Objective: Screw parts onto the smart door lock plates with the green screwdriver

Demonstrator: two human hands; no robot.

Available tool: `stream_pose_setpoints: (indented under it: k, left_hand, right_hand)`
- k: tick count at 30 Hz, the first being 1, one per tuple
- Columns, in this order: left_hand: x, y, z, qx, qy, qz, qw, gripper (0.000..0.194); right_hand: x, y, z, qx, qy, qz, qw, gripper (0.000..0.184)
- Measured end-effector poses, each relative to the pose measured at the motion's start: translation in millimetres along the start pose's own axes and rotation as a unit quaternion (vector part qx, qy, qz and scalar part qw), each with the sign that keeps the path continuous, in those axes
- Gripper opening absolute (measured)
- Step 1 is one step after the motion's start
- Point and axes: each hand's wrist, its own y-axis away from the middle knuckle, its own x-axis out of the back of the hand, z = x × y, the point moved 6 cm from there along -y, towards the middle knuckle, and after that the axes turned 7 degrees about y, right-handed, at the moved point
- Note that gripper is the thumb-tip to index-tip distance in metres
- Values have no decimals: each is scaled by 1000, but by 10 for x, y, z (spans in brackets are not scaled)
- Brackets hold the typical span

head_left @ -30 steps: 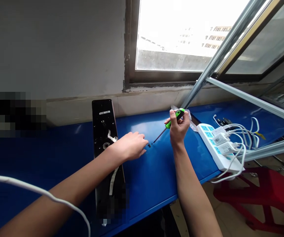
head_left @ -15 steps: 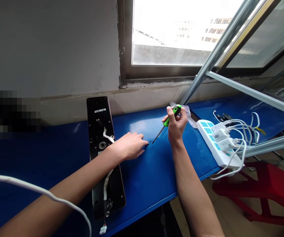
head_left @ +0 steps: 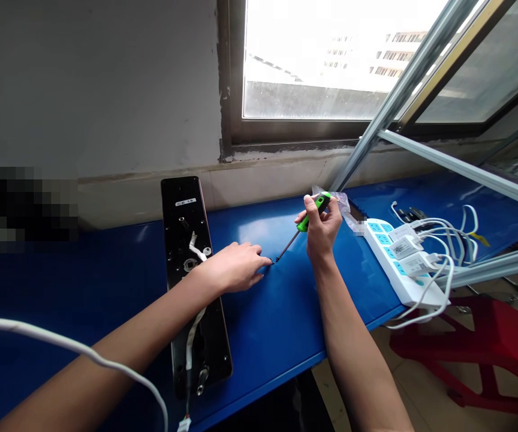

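In my right hand (head_left: 324, 231) is a green and black screwdriver (head_left: 303, 226), its shaft slanting down to the left. The driver's tip meets a tiny dark piece, perhaps a screw (head_left: 277, 259), on the blue tabletop (head_left: 281, 324). My left hand (head_left: 241, 267) reaches in from the left with the index finger stretched out and the thumb apart. That fingertip rests on the table just beside the tiny dark piece. Under my left forearm lies a long black panel (head_left: 181, 191) with a "CE" label, metal posts and white-wrapped wires.
A white power strip (head_left: 382, 252) with several plugged-in chargers and white cables sits at the right. Behind my right hand lies a clear plastic bag (head_left: 346, 210). A metal frame bar (head_left: 403, 78) slants past the window. One red stool (head_left: 479, 348) stands below; a white cable (head_left: 61, 343) crosses my left forearm.
The screwdriver's tip has shifted slightly left and now meets the tiny dark piece near my left fingertip. My left hand has barely moved. The whole view has drifted a little.
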Motion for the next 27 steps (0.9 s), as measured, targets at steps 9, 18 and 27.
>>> stream_pose_setpoints:
  k: [9,18,27]
  left_hand:
    - [-30,0,-34,-12,15,-17,1000,37]
    - [-5,14,-59,-12,45,2,999,29]
    - [255,357,-40,-49,89,159,982,22]
  right_hand:
    - [5,-17,14,2,-37,2,999,30]
    - [-160,91,-13,-16,-51,-84,995,30]
    - [-151,118,-49,-12,-73,-77,994,29]
